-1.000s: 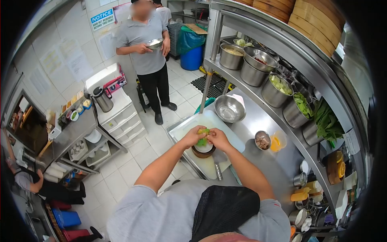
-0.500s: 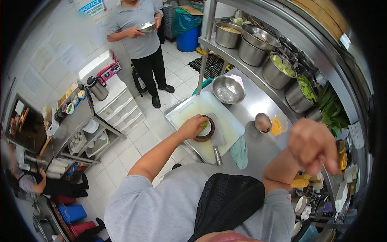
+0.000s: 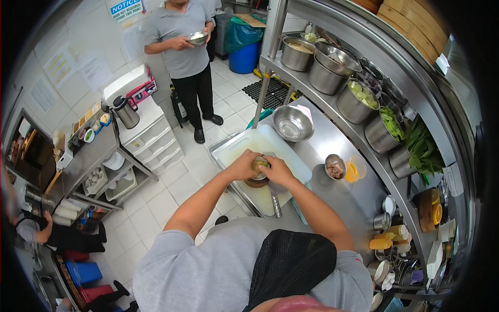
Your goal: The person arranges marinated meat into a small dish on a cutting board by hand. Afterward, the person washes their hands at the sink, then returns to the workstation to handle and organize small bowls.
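Observation:
Over a brown clay pot on the white cutting board, both my hands meet at some green food. My left hand has its fingers closed around the green food from the left. My right hand touches the same food from the right, its fingers drawn together; what they grip is too small to tell. Beside the pot lies a cleaver, its metal handle pointing toward me and its blade partly hidden under my right hand.
An empty steel bowl stands behind the board. A small bowl of meat and a yellow-filled container stand to the right. Pots line the metal shelf. Another person stands across, holding a bowl.
Half a second ago my right hand was raised at the far right; it has come back to the pot beside my left hand. My left hand has stayed at the pot.

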A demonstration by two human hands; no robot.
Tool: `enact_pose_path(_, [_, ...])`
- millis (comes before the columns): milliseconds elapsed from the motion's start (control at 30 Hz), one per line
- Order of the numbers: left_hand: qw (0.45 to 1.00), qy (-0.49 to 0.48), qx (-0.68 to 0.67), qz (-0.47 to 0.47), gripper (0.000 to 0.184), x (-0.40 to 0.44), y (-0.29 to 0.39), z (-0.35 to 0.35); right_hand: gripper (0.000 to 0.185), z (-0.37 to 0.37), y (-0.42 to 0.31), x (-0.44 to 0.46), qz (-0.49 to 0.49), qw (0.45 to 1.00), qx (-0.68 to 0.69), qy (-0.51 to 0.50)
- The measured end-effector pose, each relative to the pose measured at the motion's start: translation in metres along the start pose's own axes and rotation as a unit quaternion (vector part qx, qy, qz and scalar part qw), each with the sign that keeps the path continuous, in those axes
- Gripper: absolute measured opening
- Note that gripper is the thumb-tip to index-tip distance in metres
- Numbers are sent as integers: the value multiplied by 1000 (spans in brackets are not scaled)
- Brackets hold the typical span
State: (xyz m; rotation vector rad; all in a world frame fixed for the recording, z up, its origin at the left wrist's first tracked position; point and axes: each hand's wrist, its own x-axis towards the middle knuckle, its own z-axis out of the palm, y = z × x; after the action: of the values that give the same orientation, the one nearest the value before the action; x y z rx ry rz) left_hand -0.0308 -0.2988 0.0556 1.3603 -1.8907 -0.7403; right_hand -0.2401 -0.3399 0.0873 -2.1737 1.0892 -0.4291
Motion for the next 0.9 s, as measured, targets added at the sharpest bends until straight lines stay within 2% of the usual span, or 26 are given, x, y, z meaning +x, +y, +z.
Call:
enact_pose_path(100, [999,-28,-38,14,64,1,-14,-11,47,8,-4,0,16,999,-28,-10])
enact_pose_path(267, [995,-82,28,46,49,3,-14,-5,40,19,14,9,-36,997,-59,28])
enact_pose_path(333, [996,-65,34,54,46,6,-17,0,40,20,19,14,-31,997,-61,22])
enact_pose_path(400, [998,-29,53,36,30,6,-17,4,39,18,14,14,-23,998,-62,16])
enact_pose_path(533, [996,-28,84,19,24,14,-17,5,34,9,6,11,-21,999,-42,2])
enact_pose_path(667, [994,27,98,29,18,15,-24,11,27,7,-4,8,-7,1000,-19,23])
enact_pose_path(833, [993,49,111,3,12,15,-32,18,23,15,5,8,-3,998,-58,36])
enact_pose_path(900, [986,40,162,1,9,16,-30,20,24,18,8,8,-20,995,-78,51])
